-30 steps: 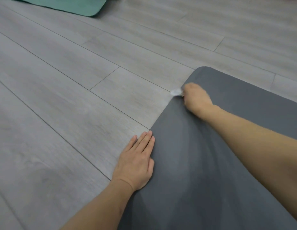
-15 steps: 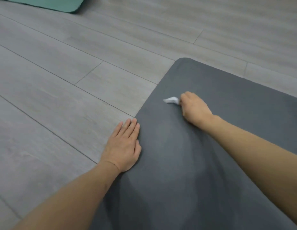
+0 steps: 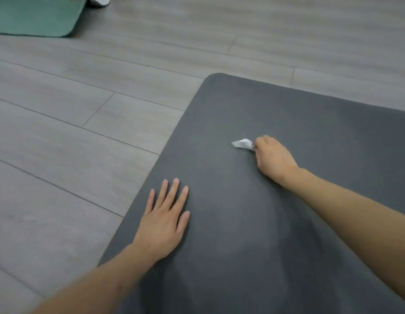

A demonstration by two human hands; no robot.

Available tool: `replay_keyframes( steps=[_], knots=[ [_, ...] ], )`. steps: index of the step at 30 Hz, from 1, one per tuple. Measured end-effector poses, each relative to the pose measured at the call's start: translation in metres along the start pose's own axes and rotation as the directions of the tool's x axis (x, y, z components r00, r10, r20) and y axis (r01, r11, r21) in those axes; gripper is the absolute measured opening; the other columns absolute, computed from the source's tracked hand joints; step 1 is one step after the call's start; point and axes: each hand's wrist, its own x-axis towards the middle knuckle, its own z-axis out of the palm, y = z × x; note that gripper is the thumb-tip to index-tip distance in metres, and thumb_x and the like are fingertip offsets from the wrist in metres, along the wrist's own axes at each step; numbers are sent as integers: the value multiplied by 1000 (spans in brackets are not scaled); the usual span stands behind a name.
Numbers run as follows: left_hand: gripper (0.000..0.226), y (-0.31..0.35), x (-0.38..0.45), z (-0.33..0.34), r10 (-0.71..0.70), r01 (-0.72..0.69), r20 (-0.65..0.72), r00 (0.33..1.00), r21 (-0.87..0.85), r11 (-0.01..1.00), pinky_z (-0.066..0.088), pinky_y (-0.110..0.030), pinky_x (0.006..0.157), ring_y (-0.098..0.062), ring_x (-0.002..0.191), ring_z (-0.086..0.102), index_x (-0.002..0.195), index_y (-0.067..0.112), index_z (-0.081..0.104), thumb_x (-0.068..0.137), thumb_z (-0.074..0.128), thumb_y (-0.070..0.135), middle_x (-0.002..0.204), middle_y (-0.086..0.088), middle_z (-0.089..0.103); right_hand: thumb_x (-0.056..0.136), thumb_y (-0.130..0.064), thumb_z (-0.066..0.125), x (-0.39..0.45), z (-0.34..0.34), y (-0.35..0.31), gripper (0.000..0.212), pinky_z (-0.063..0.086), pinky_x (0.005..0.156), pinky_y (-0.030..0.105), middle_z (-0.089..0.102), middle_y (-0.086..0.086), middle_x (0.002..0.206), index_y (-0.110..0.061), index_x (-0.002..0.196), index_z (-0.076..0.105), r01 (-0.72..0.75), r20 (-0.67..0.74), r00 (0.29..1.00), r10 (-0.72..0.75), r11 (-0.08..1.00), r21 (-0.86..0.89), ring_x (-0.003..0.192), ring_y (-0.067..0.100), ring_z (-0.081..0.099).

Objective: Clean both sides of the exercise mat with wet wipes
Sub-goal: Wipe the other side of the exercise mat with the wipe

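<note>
The grey exercise mat (image 3: 287,223) lies flat on the floor (image 3: 83,132). My left hand (image 3: 161,220) presses it with straight fingers near its left edge. My right hand (image 3: 272,158) has its grip clamped on the crumpled wet wipe (image 3: 242,143). I judge I am wiping the upper side; next I should sweep toward the far corner.

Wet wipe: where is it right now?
In the head view the wet wipe sits bunched on the gray mat, right of center, gripped by the right hand, inward from the mat's rounded corner.
</note>
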Motion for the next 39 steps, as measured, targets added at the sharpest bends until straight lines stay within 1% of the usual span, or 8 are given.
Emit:
replay_keyframes(
  steps=[3, 10, 13, 17, 24, 28, 31, 39],
  knots=[
    [64, 15, -7, 4, -96, 96, 7, 995, -2, 995, 4, -53, 127, -20, 160, -7, 166, 28, 13, 106, 16, 49, 174, 4, 3, 95, -7, 48, -12, 5, -23, 7, 36, 72, 41, 57, 18, 95, -8, 90, 52, -129, -9, 992, 129, 991, 39, 89, 39, 56],
    [65, 13, -6, 4, -96, 96, 13, 995, -20, 995, 5, -53, 127, -17, 160, -8, 166, 30, 14, 104, 16, 49, 174, 6, 2, 93, -20, 60, -149, 2, -101, 8, 44, 65, 35, 53, 2, 90, -19, 94, 52, 628, 249, 698, -672, 741, 238, 80, 22, 51],
    [67, 12, -7, 0, -85, 85, 55, 995, -3, 996, -5, -51, 128, -15, 157, -22, 165, 32, -3, 102, 3, 53, 173, 8, -13, 93, -14, 59, -79, -1, -24, 7, 50, 68, 42, 55, 10, 90, -16, 91, 52, 301, 75, 950, -302, 953, 22, 82, 32, 56],
    [68, 3, -11, -6, -30, 35, 108, 994, -37, 999, -13, -46, 127, -13, 153, -32, 162, 34, -14, 98, -5, 59, 169, 10, -24, 98, -13, 48, -63, -2, -18, 9, 43, 74, 45, 57, 15, 90, -9, 94, 55, -40, -20, 999, 40, 999, 22, 84, 39, 57],
    [62, -20, -45, 0, 11, -11, 31, 999, 2, 1000, 9, -52, 126, -16, 160, -3, 166, 36, 10, 107, 9, 55, 174, 8, 2, 92, -17, 57, -173, -2, -108, 6, 44, 63, 36, 52, 4, 91, -16, 98, 54, 616, 232, 711, -664, 747, 250, 81, 23, 50],
    [62, -18, -43, 2, 8, -8, 7, 1000, -15, 1000, 9, -52, 128, -14, 160, -4, 165, 37, 14, 106, 16, 54, 174, 9, 4, 94, -12, 55, -89, -7, -8, 4, 48, 68, 45, 50, 12, 94, -13, 92, 51, 232, 71, 971, -230, 973, -14, 87, 36, 54],
    [62, -20, -44, 3, 0, 0, 2, 1000, -22, 1000, 9, -52, 128, -13, 160, -6, 165, 38, 12, 105, 16, 53, 174, 9, 2, 89, -1, 54, -78, -10, 2, 12, 44, 68, 48, 51, 16, 88, -11, 88, 47, -81, -37, 996, 80, 996, -23, 82, 40, 54],
    [62, -26, -45, 4, 43, -42, 15, 999, -76, 996, 0, -47, 128, -12, 159, -8, 165, 39, 11, 105, 16, 56, 174, 11, -1, 94, -17, 55, -177, -13, -82, 3, 39, 68, 32, 51, 4, 93, -17, 94, 53, 579, 270, 734, -623, 782, 229, 82, 21, 47]
  ],
)
